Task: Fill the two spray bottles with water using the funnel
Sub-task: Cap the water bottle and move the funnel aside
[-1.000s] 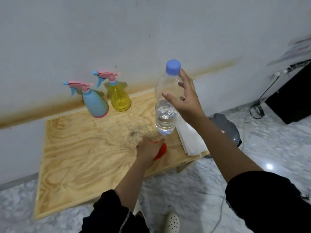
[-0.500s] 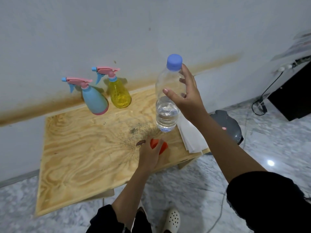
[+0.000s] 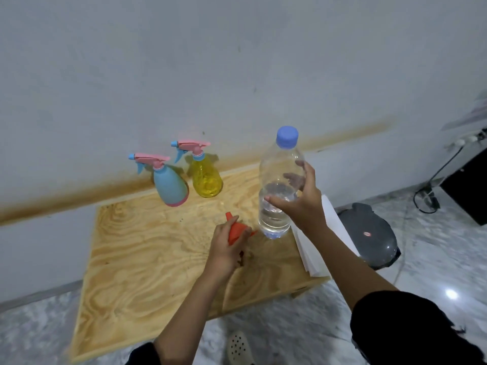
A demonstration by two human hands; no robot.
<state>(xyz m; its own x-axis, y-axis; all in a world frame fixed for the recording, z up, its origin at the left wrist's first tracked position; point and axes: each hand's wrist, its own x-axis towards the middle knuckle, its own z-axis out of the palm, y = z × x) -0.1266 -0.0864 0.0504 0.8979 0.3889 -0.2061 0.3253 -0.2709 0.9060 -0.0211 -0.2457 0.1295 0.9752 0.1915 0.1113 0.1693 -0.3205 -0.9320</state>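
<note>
Early stage. Left hand (image 3: 224,248) grip pinches orange funnel (image 3: 237,229) above surface (image 3: 147,248); right hand (image 3: 303,204) grip wraps capped water bottle (image 3: 279,185). Both spray bottles (image 3: 171,185) (image 3: 205,175) stand by wall, trigger heads on, nothing poured.

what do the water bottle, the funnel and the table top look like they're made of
Water bottle: clear thin plastic, glossy; the water and the right hand's fingers show through it, and the cap is opaque blue.
Funnel: opaque orange, smooth with a dull sheen, likely plastic or possibly silicone; it sits in the left hand.
Table top: bare plywood by its swirling grain, apparently unvarnished and matte.
</note>
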